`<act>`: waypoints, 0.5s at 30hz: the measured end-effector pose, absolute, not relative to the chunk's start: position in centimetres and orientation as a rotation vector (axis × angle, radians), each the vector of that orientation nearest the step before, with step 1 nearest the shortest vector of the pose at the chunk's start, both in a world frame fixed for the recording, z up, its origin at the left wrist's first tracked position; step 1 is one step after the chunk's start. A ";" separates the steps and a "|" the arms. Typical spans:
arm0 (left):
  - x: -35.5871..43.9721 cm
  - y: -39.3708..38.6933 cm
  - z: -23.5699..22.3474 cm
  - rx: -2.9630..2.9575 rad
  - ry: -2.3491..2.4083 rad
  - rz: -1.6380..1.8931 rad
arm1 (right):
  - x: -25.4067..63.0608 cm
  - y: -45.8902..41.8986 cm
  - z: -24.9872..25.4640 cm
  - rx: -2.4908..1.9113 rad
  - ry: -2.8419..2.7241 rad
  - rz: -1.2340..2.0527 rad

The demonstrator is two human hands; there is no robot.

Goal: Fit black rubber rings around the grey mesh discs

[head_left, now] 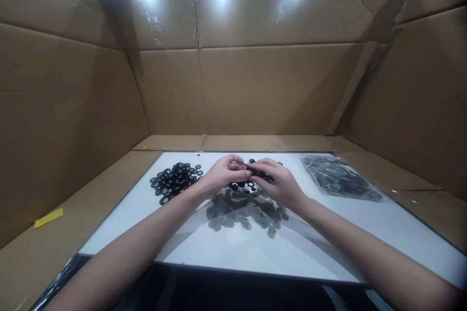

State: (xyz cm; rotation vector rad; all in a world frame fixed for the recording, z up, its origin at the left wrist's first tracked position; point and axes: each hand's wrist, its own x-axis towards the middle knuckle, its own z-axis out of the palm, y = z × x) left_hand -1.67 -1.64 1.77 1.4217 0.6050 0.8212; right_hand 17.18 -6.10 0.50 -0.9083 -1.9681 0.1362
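My left hand (226, 173) and my right hand (275, 180) meet over the middle of the white board, fingertips pinched together. Between them is a small dark piece, mostly hidden by the fingers. Under and behind my hands lie small black rings (251, 184), partly covered. Closer to me, thin grey translucent discs (222, 211) are spread in a loose pile. Left of my left hand is a heap of black rings with pale grey centres (177, 180).
A clear plastic bag (341, 177) full of grey discs lies at the right of the white board (219, 257). Cardboard walls (262, 87) enclose the back and both sides. A yellow strip (48, 218) sits on the cardboard at left.
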 end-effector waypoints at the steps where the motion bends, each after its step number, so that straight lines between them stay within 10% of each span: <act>1: -1.7 -1.8 1.9 1.413 0.571 0.836 | 17.0 -6.1 0.6 -0.940 -1.890 0.248; 15: -1.3 -2.8 1.7 1.772 0.496 1.136 | 16.3 -6.3 1.0 -0.756 -1.261 1.294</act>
